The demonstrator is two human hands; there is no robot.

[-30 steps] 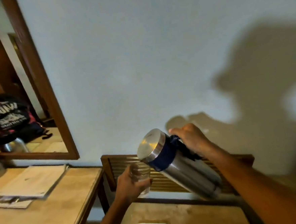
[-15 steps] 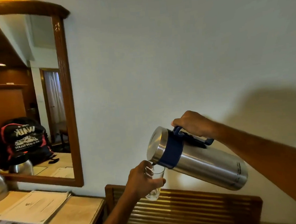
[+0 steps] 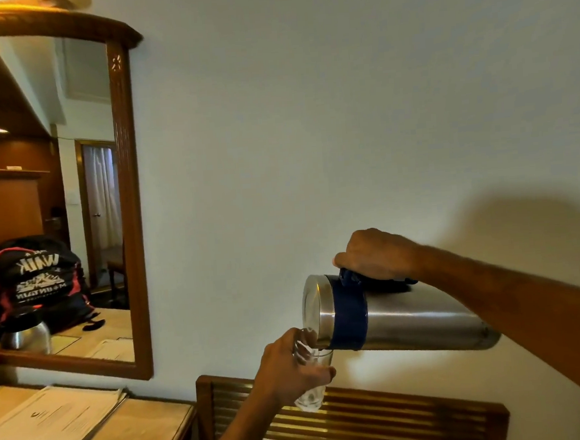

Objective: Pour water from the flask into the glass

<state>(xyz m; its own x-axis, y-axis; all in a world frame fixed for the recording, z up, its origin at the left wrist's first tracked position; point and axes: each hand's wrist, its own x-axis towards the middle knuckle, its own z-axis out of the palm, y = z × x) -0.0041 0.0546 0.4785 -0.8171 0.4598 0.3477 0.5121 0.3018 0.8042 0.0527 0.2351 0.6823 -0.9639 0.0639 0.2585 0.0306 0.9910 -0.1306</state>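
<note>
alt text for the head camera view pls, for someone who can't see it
A person's right hand tips a steel flask with a blue collar nearly level by its handle, its spout over a clear glass held in the left hand. Behind are a pale wall, a wood-framed mirror and a desk with papers.

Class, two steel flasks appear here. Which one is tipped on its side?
The blue-collared flask gripped by the right hand, tipped over the glass. The other flask, reflected in the mirror, stands upright.
</note>
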